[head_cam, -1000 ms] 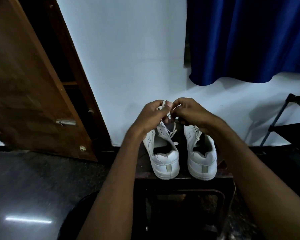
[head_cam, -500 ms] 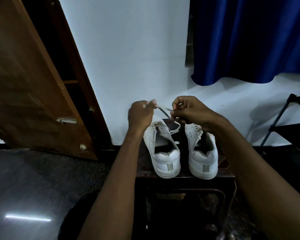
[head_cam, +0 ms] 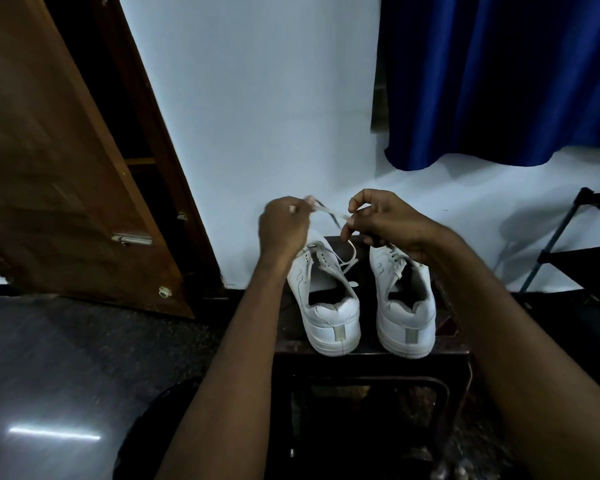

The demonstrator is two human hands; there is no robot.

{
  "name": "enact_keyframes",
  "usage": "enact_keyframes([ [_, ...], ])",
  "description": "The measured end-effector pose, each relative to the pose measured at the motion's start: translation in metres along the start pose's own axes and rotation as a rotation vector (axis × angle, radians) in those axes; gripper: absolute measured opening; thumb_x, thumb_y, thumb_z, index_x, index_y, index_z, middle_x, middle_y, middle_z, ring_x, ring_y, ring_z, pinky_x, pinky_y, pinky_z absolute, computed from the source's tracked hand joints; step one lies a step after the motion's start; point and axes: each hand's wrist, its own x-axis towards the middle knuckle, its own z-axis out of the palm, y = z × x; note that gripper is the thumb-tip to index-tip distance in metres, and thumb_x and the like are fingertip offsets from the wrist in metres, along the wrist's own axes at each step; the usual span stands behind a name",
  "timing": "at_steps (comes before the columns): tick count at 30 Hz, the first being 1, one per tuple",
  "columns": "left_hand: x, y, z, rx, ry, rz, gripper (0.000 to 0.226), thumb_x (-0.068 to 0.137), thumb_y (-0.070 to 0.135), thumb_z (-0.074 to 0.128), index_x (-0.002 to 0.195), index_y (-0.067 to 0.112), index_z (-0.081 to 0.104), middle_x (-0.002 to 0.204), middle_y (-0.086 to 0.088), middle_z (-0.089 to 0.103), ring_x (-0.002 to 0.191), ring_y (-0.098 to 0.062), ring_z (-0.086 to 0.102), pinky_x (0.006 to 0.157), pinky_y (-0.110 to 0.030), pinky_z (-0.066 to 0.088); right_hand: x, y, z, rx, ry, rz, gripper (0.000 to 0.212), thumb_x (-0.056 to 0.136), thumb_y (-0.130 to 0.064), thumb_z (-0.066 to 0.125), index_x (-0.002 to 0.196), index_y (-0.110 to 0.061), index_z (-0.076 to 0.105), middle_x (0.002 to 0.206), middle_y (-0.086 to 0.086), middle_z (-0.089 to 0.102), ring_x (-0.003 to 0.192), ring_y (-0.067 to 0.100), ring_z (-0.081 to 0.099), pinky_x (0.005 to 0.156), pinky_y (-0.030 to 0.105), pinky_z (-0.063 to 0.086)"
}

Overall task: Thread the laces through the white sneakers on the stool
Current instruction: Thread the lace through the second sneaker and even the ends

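We see a dark stool (head_cam: 371, 356) on a glossy dark floor (head_cam: 66, 375) against a white wall (head_cam: 257, 116), carrying two white sneakers (head_cam: 329, 306). Our left hand (head_cam: 283, 225) and right hand (head_cam: 378, 220) pinch a lace (head_cam: 329, 212) stretched between them at 12 o'clock. A wooden door (head_cam: 49, 150) stands at 10 o'clock, a blue curtain (head_cam: 499, 81) at 2.

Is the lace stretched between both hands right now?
Yes: the left hand and right hand each pinch the white lace, which spans the gap between them above the left sneaker.
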Motion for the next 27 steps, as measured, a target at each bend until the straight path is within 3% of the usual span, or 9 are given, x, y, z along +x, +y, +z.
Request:
enact_keyframes([
  [4,0.009,-0.018,-0.005,-0.011,0.179,-0.138,0.035,0.101,0.040,0.059,0.088,0.013,0.077,0.081,-0.004,0.075,0.084,-0.028,0.069,0.072,-0.033,0.047,0.002,0.003,-0.006,0.028,0.047,0.118,0.018,0.099,0.003,0.051,0.103,-0.014,0.053,0.087,0.013,0.076,0.048,0.011,0.042,0.039,0.018,0.029],
  [8,-0.002,-0.005,0.001,-0.200,-0.209,-0.058,0.030,0.102,0.044,0.062,0.104,0.017,0.075,0.070,0.007,0.069,0.059,-0.003,0.060,0.058,-0.022,0.046,0.008,0.006,0.002,0.191,0.036,0.182,0.016,0.102,-0.001,0.052,0.099,-0.016,0.051,0.080,0.009,0.072,0.046,0.007,0.039,0.038,0.017,0.022],
  [11,-0.011,0.004,0.005,-0.217,-0.462,0.027,0.030,0.104,0.040,0.062,0.096,0.015,0.077,0.068,0.007,0.068,0.056,-0.002,0.053,0.055,-0.014,0.041,0.006,0.005,0.008,0.154,-0.018,0.126,0.011,0.100,-0.002,0.055,0.103,-0.012,0.056,0.080,0.009,0.070,0.048,0.007,0.042,0.040,0.017,0.025],
  [13,-0.009,0.002,0.006,-0.178,-0.371,0.039,0.029,0.101,0.038,0.066,0.086,0.016,0.078,0.065,0.007,0.069,0.056,-0.003,0.054,0.060,-0.020,0.044,0.006,0.004,0.010,0.152,-0.018,0.129,0.012,0.100,-0.001,0.054,0.104,-0.012,0.054,0.078,0.008,0.070,0.049,0.007,0.044,0.042,0.018,0.026],
  [16,-0.007,-0.004,0.004,-0.119,-0.142,-0.016,0.026,0.100,0.031,0.068,0.083,0.013,0.077,0.064,0.003,0.067,0.042,0.001,0.051,0.045,-0.012,0.037,0.008,0.006,0.009,0.240,-0.043,0.170,0.016,0.101,0.003,0.050,0.106,-0.012,0.051,0.080,0.012,0.072,0.053,0.011,0.050,0.045,0.019,0.034],
  [19,-0.006,-0.006,0.002,-0.178,-0.081,-0.091,0.030,0.102,0.029,0.065,0.078,0.014,0.073,0.056,0.010,0.062,0.035,0.000,0.044,0.038,-0.014,0.032,0.005,0.005,0.008,0.124,-0.135,0.221,0.012,0.105,-0.002,0.050,0.113,-0.003,0.060,0.079,0.016,0.072,0.059,0.016,0.058,0.049,0.020,0.044],
  [21,-0.005,-0.003,0.004,-0.338,-0.108,-0.211,0.026,0.103,0.029,0.063,0.084,0.013,0.072,0.060,0.008,0.060,0.036,-0.001,0.039,0.040,-0.017,0.031,0.001,0.006,0.010,-0.030,-0.163,0.265,0.021,0.107,-0.015,0.053,0.103,-0.002,0.068,0.072,0.014,0.070,0.053,0.015,0.058,0.045,0.019,0.041],
  [23,-0.001,0.002,0.004,-0.751,-0.183,-0.457,0.018,0.106,0.029,0.057,0.101,0.014,0.066,0.070,0.000,0.060,0.039,-0.006,0.035,0.039,-0.019,0.028,0.002,0.009,0.013,-0.054,-0.081,0.277,0.031,0.108,-0.026,0.055,0.098,-0.002,0.072,0.059,0.007,0.061,0.040,0.010,0.043,0.037,0.019,0.030],
  [27,0.005,0.002,0.004,-1.337,-0.314,-0.690,0.014,0.102,0.008,0.037,0.101,0.009,0.051,0.085,-0.009,0.069,0.057,-0.009,0.050,0.054,-0.020,0.032,0.012,0.012,0.022,0.325,0.109,0.268,0.026,0.112,-0.012,0.040,0.110,-0.005,0.065,0.066,0.005,0.054,0.038,0.005,0.034,0.035,0.016,0.026],
])
